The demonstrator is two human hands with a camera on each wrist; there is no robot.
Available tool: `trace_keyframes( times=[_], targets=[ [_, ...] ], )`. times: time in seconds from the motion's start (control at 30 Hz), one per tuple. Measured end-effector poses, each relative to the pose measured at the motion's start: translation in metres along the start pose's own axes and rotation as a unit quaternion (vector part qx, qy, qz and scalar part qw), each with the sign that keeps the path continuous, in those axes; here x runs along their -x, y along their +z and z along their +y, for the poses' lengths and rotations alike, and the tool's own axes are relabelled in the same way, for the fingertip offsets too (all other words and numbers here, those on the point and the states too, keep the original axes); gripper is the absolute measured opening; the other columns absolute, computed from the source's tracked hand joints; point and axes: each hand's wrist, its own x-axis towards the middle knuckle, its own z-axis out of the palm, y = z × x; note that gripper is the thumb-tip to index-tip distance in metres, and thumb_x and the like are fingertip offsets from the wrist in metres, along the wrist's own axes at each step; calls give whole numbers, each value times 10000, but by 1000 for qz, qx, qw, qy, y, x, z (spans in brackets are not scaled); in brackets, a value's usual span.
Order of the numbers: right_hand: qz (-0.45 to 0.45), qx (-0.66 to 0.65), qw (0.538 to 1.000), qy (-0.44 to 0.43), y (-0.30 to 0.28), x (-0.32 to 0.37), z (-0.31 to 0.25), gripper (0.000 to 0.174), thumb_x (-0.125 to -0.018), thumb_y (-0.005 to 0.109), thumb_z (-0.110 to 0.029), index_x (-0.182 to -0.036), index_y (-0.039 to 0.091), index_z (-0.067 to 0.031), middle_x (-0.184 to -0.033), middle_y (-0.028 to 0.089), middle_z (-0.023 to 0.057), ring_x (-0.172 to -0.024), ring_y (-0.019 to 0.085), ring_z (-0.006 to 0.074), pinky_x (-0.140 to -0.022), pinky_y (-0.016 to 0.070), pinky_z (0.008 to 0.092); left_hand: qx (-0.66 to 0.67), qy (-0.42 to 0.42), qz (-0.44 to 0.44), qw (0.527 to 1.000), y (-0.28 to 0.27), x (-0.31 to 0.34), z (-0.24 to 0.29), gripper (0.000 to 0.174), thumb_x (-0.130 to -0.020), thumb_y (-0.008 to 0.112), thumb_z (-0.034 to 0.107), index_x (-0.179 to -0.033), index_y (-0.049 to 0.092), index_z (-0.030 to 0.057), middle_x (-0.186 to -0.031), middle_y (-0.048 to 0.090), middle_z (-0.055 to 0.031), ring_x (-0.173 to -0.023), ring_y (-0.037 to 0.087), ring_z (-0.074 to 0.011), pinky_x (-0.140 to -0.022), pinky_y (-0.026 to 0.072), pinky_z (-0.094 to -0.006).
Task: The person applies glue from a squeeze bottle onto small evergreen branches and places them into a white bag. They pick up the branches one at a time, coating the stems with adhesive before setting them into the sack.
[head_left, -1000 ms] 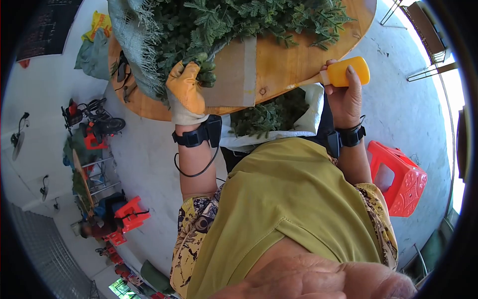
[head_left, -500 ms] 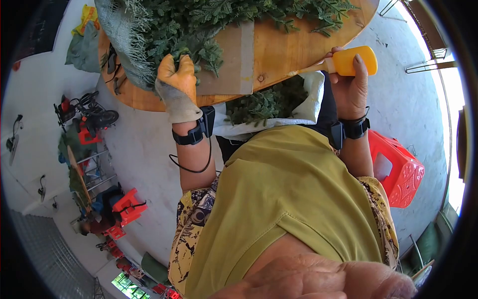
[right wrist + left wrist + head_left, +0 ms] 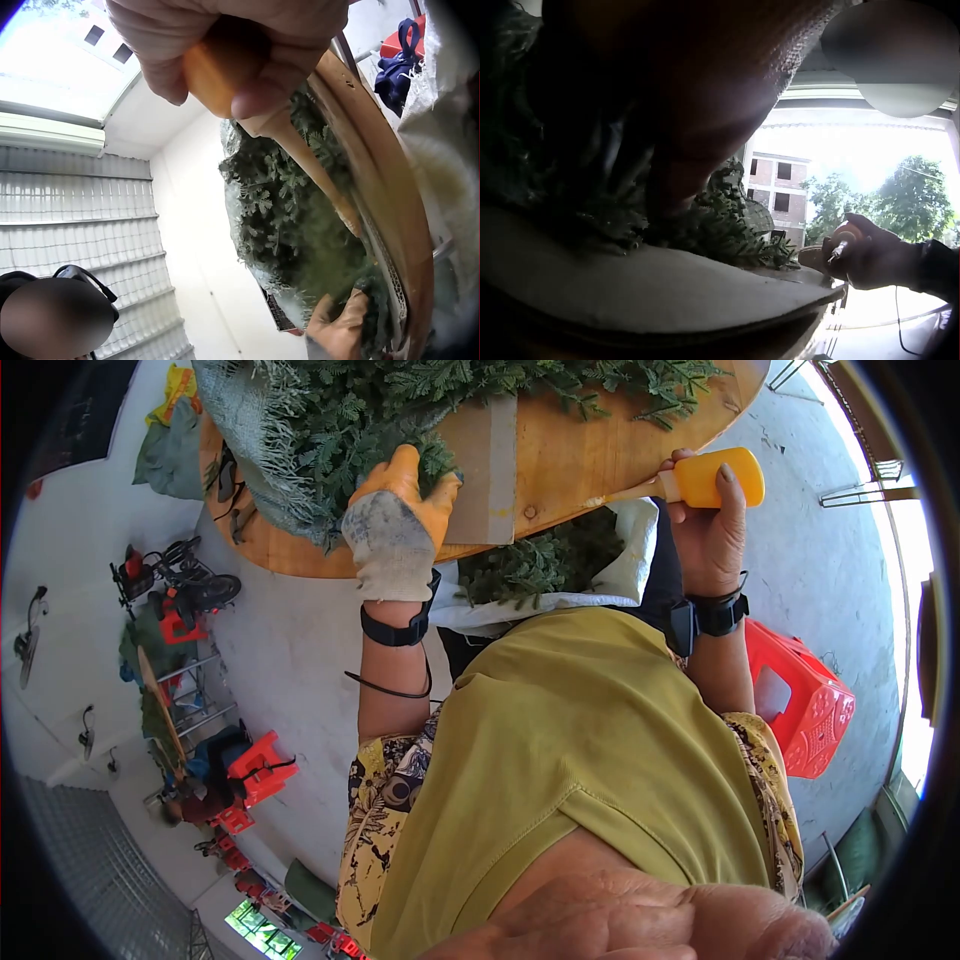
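My left hand [image 3: 398, 525], in an orange and grey work glove, reaches into the near edge of a pile of green fir-like sprigs [image 3: 370, 420]. Its fingers are spread, and a small sprig [image 3: 436, 457] stands between the index finger and the thumb. In the left wrist view the hand is mostly a dark shape over the greenery. My bare right hand [image 3: 708, 540] grips a yellow squeeze bottle [image 3: 738, 475] lying sideways. The bottle's long tapered nozzle [image 3: 315, 169] points left, over the table's near edge.
The wooden table [image 3: 570, 460] has a cardboard sheet [image 3: 480, 470] on it and a frayed woven sack [image 3: 240, 440] at its left. An open white sack [image 3: 630, 575] holding more sprigs is below the edge. A red stool [image 3: 805, 705] stands at right.
My left hand has turned from curled fingers at a bunch of sprigs to back upward with fingers spread, shifting right in the last half second. The right hand holds the bottle nearly still.
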Motion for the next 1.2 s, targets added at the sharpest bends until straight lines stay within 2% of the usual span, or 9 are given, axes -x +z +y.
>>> trace_keyframes(
  times=[0.2, 0.3, 0.43, 0.57, 0.67, 0.8, 0.87, 0.93, 1.2],
  targets=[
    [0, 8, 1000, -12, -2, 0, -1, 351, -907, 605, -237, -1075, 542, 64, -1024, 630, 187, -913, 628, 269, -557, 470, 259, 80, 10, 156, 984, 20, -21, -33, 163, -813, 674, 177, -761, 648, 25, -671, 647, -142, -609, 626, -309, -579, 485, -379],
    [3, -2, 1000, -5, -4, 0, -2, 349, -906, 605, -235, -1071, 542, 66, -1022, 630, 189, -914, 628, 271, -561, 473, 262, 488, -202, 131, 839, -1, -25, -33, 124, -884, 607, 94, -874, 663, -16, -726, 643, -1, -673, 583, -80, -625, 487, -238],
    [6, -1, 1000, -4, -4, -1, -1, 344, -906, 604, -233, -1069, 544, 64, -1023, 629, 189, -920, 626, 273, -562, 473, 264, 662, -213, 167, 699, -10, -21, -38, 86, -868, 620, 73, -888, 660, 0, -823, 640, -6, -721, 576, -86, -682, 489, -237],
    [-3, 0, 1000, -6, -6, -2, 0, 345, -909, 599, -239, -1066, 548, 63, -1023, 628, 187, -931, 623, 271, -564, 465, 265, 402, -194, 151, 882, 0, -18, -45, 98, -877, 604, 83, -872, 649, -4, -787, 645, -12, -682, 554, -82, -651, 463, -228],
    [5, 8, 1000, -8, -4, -1, 0, 350, -911, 596, -248, -1069, 549, 61, -1022, 628, 185, -935, 621, 266, -567, 461, 266, 523, -200, 203, 803, -1, -16, -40, 97, -875, 600, 83, -853, 632, -5, -744, 636, -15, -666, 554, -88, -670, 461, -226],
    [-4, 9, 1000, -6, -7, -3, 1, 350, -911, 595, -252, -1067, 551, 58, -1020, 627, 182, -934, 618, 264, -573, 461, 263, 369, -23, 270, 889, -3, -12, -68, 99, -889, 571, 79, -905, 629, -1, -880, 642, -50, -733, 574, -107, -685, 466, -238],
    [-7, 5, 1000, 3, -7, -3, 1, 350, -913, 593, -253, -1074, 546, 55, -1026, 623, 179, -933, 613, 263, -578, 459, 259, 463, -115, 249, 843, -13, -9, -59, 109, -898, 559, 71, -942, 643, 17, -951, 631, -71, -769, 576, -106, -671, 469, -239],
    [-3, 0, 1000, -5, -5, -3, 1, 354, -914, 590, -253, -1082, 540, 55, -1031, 621, 179, -936, 609, 262, -584, 459, 262, 718, -199, 181, 642, -19, -2, -30, 104, -894, 559, 58, -934, 651, 30, -884, 640, -55, -733, 589, -109, -648, 489, -243],
    [-8, -27, 999, -17, 0, -6, -3, 367, -925, 575, -260, -1115, 519, 49, -1048, 613, 184, -970, 591, 288, -608, 458, 284, 651, -297, 23, 698, 27, 54, 18, 80, -887, 596, 65, -893, 649, 5, -768, 631, -13, -618, 585, -78, -527, 495, -233]
  ],
)
